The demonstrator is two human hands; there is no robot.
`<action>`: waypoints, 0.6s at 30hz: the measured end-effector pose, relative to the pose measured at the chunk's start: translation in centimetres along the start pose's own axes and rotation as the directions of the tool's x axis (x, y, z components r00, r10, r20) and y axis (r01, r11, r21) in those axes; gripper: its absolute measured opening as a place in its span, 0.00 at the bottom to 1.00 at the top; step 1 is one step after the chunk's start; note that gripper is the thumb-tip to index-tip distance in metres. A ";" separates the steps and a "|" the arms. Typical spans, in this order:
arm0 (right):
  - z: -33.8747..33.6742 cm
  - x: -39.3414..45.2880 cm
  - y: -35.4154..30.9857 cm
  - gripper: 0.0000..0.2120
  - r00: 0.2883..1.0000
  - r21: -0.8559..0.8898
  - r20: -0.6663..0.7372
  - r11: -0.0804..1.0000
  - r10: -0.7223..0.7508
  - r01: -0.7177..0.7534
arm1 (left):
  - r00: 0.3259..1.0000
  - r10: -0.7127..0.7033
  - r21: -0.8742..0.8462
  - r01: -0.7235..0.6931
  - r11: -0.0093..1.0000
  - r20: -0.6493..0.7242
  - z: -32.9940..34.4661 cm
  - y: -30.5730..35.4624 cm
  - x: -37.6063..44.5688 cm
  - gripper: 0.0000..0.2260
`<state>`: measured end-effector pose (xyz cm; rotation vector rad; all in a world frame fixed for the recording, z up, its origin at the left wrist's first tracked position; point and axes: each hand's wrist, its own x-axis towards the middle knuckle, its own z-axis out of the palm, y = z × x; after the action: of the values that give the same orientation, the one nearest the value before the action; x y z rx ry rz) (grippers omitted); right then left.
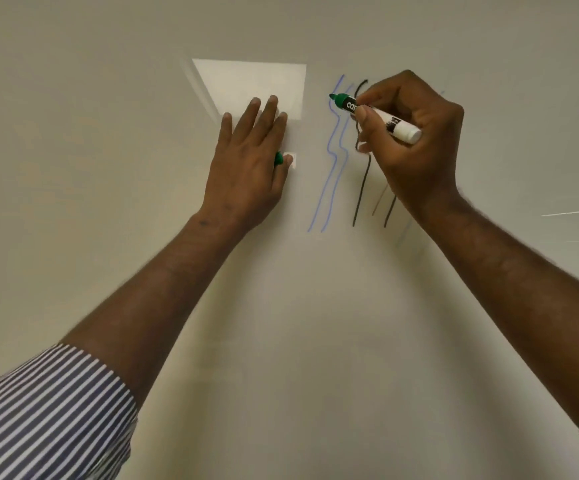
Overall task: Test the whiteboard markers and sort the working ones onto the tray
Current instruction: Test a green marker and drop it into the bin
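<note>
A whiteboard (281, 306) fills the view. My right hand (416, 140) grips an uncapped green marker (374, 114) with a white barrel, its tip pointing left at the board beside the drawn lines. Two wavy blue lines (331, 161) and dark lines (362, 181) run down the board under and left of that hand. My left hand (250, 161) lies flat against the board with its fingers straight. A green marker cap (278, 158) is tucked under its thumb. The tray is not in view.
A bright rectangular reflection of a ceiling light (257, 84) shows on the board above my left hand. A thin bright streak (575, 212) crosses the far right. Striped sleeves (49, 414) cover both forearms at the bottom.
</note>
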<state>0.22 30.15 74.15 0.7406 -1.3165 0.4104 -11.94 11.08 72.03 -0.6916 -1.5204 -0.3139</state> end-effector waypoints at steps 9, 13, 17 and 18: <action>2.0 2.5 2.0 0.07 1.000 -0.161 -0.005 0.987 -0.022 0.021 | 0.999 0.034 0.072 -0.033 0.997 -0.022 1.7 -1.4 -0.4 0.26; 2.6 2.5 2.7 0.06 1.000 -0.183 -0.017 0.983 0.000 -0.003 | 0.999 0.039 0.067 -0.036 0.997 -0.035 1.9 -1.6 -0.5 0.26; 3.1 2.2 2.7 0.08 1.000 -0.175 -0.022 0.984 0.015 -0.019 | 0.998 0.040 0.061 -0.037 0.997 -0.047 1.9 -1.7 -0.5 0.26; 3.2 1.9 2.6 0.08 1.000 -0.173 -0.016 0.985 0.014 -0.016 | 0.998 0.041 0.060 -0.038 0.998 -0.050 1.9 -1.6 -0.5 0.26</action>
<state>-3.41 29.52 76.90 0.5821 -1.3263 0.3083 -14.48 10.82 71.73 -0.6614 -1.4604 -0.2546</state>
